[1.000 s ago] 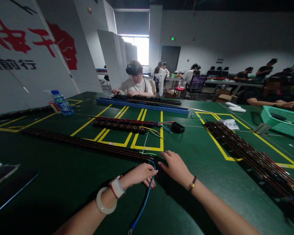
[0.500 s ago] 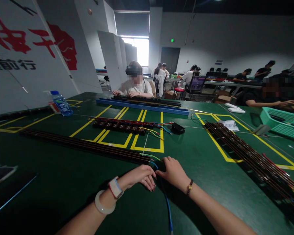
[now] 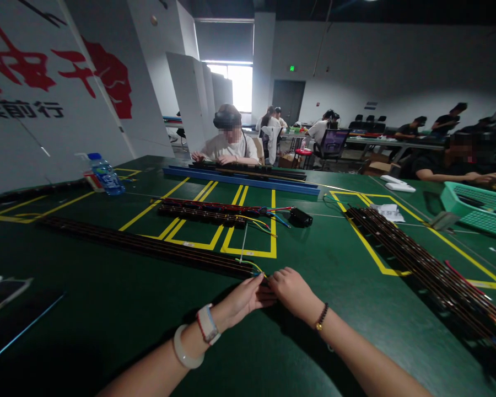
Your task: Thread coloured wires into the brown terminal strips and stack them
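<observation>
A long black strip [image 3: 157, 251] lies slantwise on the green table. From its near right end come a yellow-green wire [image 3: 251, 265] and a short stretch of blue wire [image 3: 256, 273], both running into my fingers. My left hand [image 3: 248, 298], palm turned inward, has its thumb on the wires and its fingers beneath. Right beside it, my right hand [image 3: 293, 289] is closed with bent fingers at the same wires, its fingertips meeting the left ones. The wire ends are hidden by my hands.
Farther back lies a wire bundle [image 3: 206, 212] with a black connector [image 3: 301, 217]. More long strips [image 3: 421, 264] lie at right, near a green basket [image 3: 475, 209]. A bottle [image 3: 107, 175] stands at left. Across the table, a person [image 3: 229, 140] works behind a blue rail [image 3: 240, 181].
My hands have come together at the wires. My left hand has turned palm inward and shifted slightly right. The blue cable that trailed toward the table's near edge is out of sight.
</observation>
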Motion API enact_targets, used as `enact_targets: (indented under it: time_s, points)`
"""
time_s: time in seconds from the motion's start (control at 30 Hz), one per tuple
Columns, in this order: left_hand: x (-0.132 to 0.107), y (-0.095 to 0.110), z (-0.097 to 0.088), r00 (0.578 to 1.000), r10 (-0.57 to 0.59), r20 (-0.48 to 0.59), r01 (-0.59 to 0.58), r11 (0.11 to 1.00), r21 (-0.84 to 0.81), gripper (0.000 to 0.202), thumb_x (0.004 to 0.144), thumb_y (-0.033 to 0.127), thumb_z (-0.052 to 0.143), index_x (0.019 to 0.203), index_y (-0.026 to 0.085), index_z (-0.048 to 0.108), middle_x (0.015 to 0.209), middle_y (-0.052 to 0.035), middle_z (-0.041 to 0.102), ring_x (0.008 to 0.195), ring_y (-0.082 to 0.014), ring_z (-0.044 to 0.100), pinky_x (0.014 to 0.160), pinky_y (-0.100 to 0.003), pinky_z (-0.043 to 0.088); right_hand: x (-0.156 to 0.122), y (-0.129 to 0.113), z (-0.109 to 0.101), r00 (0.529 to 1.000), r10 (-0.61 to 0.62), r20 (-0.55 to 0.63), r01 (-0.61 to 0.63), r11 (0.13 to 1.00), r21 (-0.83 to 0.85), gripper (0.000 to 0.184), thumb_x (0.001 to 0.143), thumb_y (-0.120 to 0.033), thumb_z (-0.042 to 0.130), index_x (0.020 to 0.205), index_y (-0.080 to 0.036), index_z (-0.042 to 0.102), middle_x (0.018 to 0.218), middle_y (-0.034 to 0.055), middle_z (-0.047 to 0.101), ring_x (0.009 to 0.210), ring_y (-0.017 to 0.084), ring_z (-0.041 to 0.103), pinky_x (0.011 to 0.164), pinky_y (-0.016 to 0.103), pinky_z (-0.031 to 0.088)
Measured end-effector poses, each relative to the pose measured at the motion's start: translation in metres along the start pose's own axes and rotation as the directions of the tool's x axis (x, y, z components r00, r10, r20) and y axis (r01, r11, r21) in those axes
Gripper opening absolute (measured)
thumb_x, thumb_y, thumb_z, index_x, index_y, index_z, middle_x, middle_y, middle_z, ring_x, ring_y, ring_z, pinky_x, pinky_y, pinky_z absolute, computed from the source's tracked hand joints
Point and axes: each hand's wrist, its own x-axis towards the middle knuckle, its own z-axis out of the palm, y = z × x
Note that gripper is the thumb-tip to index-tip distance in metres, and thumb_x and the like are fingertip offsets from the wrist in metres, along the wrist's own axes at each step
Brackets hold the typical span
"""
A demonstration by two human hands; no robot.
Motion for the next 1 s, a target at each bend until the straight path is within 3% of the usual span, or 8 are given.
enact_targets:
  time_s: [0.13,0.27,0.43,0.6,0.77,1.0]
  points:
    - [0.014,-0.009,0.004,0.996,0.033,-0.087,-0.039,0.996,-0.078,0.022,0.087,0.034,0.054,0.082,0.013,0.05,0.08,-0.0073,0.063,0.075,-0.0145,0.063,0.077,-0.03,0.048,0.0,-0.003,0.003,0.996,-0.083,-0.022,0.079,0.986,-0.146,0.016,0.085,-0.007,0.049,0.092,-0.009,0.063,0.081,0.0091,0.062,0.072,0.019,0.056,0.065,0.032,0.039]
    - [0.023,-0.016,0.005,0.986,0.047,-0.16,-0.067,0.99,-0.121,0.022,0.088,0.032,0.053,0.079,0.013,0.05,0.074,-0.0031,0.061,0.065,-0.0106,0.059,0.069,-0.027,0.047,0.0,-0.01,0.006,0.995,-0.095,-0.029,0.088,0.979,-0.183,0.016,0.084,-0.01,0.052,0.094,-0.009,0.064,0.083,0.0096,0.062,0.073,0.02,0.056,0.064,0.033,0.04]
    - [0.02,-0.016,0.011,0.969,0.094,-0.227,-0.109,0.992,-0.055,0.016,0.085,0.028,0.057,0.083,0.012,0.056,0.078,-0.0031,0.063,0.063,-0.009,0.057,0.062,-0.022,0.044,-0.004,-0.018,-0.013,0.996,0.088,-0.027,-0.09,0.994,-0.059,0.018,0.086,-0.015,0.053,0.1,-0.012,0.064,0.087,0.0093,0.064,0.077,0.02,0.058,0.068,0.033,0.041]
    - [0.016,-0.013,0.01,0.982,0.082,-0.171,-0.089,0.996,-0.031,0.02,0.087,0.028,0.053,0.091,0.01,0.061,0.084,-0.0065,0.065,0.065,-0.01,0.058,0.059,-0.021,0.042,-0.01,-0.023,-0.031,0.966,0.25,0.072,-0.256,0.962,0.096,0.025,0.087,-0.03,0.055,0.103,-0.014,0.065,0.092,0.0105,0.066,0.084,0.023,0.061,0.072,0.034,0.043]
    - [0.017,-0.015,0.005,0.99,0.096,-0.104,-0.097,0.995,-0.002,0.027,0.088,0.034,0.052,0.093,0.008,0.059,0.09,-0.0102,0.065,0.075,-0.0144,0.061,0.067,-0.026,0.047,-0.009,-0.025,-0.025,0.94,0.274,0.204,-0.298,0.95,0.095,0.024,0.085,-0.016,0.051,0.105,-0.01,0.063,0.095,0.0136,0.066,0.084,0.024,0.063,0.07,0.033,0.046]
    - [0.012,-0.012,0.008,0.998,0.063,-0.031,-0.064,0.997,-0.044,0.027,0.088,0.038,0.051,0.096,0.012,0.053,0.094,-0.0112,0.066,0.082,-0.0178,0.065,0.081,-0.035,0.049,-0.012,-0.003,-0.028,0.902,0.374,0.216,-0.401,0.911,0.098,0.021,0.089,-0.014,0.042,0.097,-0.012,0.062,0.085,0.0112,0.066,0.076,0.022,0.064,0.062,0.028,0.043]
